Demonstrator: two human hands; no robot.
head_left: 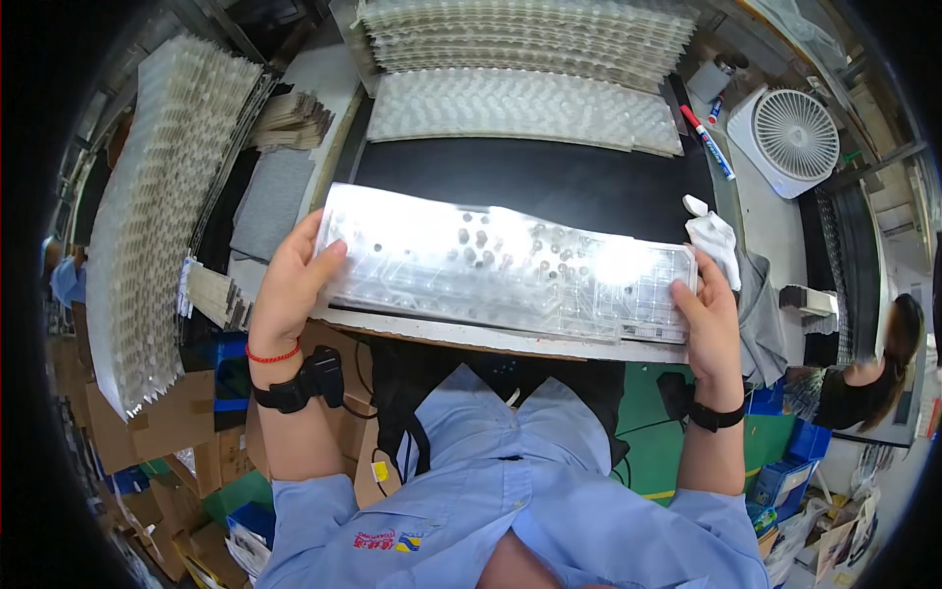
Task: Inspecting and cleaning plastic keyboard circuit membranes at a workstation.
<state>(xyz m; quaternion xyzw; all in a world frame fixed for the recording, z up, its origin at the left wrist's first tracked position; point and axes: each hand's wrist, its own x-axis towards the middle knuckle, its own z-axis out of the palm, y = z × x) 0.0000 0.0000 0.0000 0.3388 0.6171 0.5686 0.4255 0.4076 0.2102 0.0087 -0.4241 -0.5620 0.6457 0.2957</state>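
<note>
Far to the left a tall stack of clear plastic trays (pixel 162 216) leans beside the table (pixel 471 337), with flat grey sheets (pixel 270 201) lying next to it. The left hand (pixel 292 285), a red string and a black band on its wrist, is closed on the left end of a clear plastic blister tray (pixel 500 270), thumb on top and fingers curled under the edge. The tray is held level just above the near edge of the table, over a black mat (pixel 549 182), and small round pieces sit in several of its middle pockets. Beyond the mat more clear trays (pixel 525 108) lie stacked. The right hand (pixel 708 319) grips the tray's right end the same way. Just past it lies a white cloth (pixel 714 240), then a red and blue marker (pixel 708 142) and a white fan (pixel 793 137) further right.
</note>
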